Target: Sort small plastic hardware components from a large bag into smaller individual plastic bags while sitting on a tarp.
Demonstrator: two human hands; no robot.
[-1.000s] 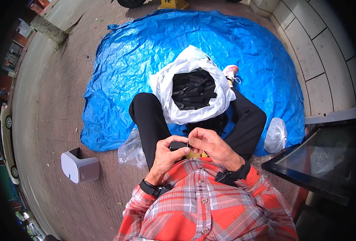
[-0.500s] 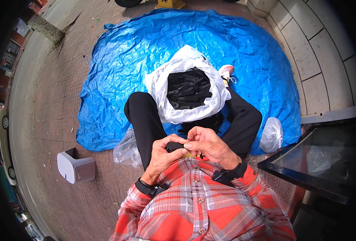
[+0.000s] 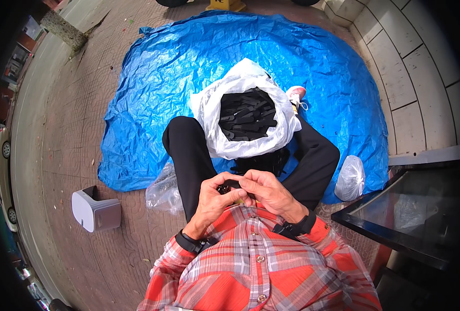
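My left hand [image 3: 213,201] and my right hand [image 3: 272,195] meet in front of my waist, fingers closed and tips touching. Between them is a small black piece [image 3: 223,188], mostly covered by the fingers; its kind does not show clearly. My left thumb and fingers grip it from one side, while the right fingers pinch at its other end. Just beyond my hands, between my knees, stands an open white plastic bag [image 3: 209,141] full of flat black strips [image 3: 247,115]. More black pieces [image 3: 263,161] lie in shadow below the bag.
A crumpled blue tarp [image 3: 157,83] spreads under the bag and my legs. A clear plastic bag [image 3: 163,193] lies by my left knee, a filled one [image 3: 350,179] at the right. A grey-white box-like object [image 3: 97,211] sits left; a black-framed glass panel [image 3: 395,207] stands right.
The black piece showed a broad, ridged face before and is now turned and more covered. My right fingers have folded further over it. The whole view has shifted slightly.
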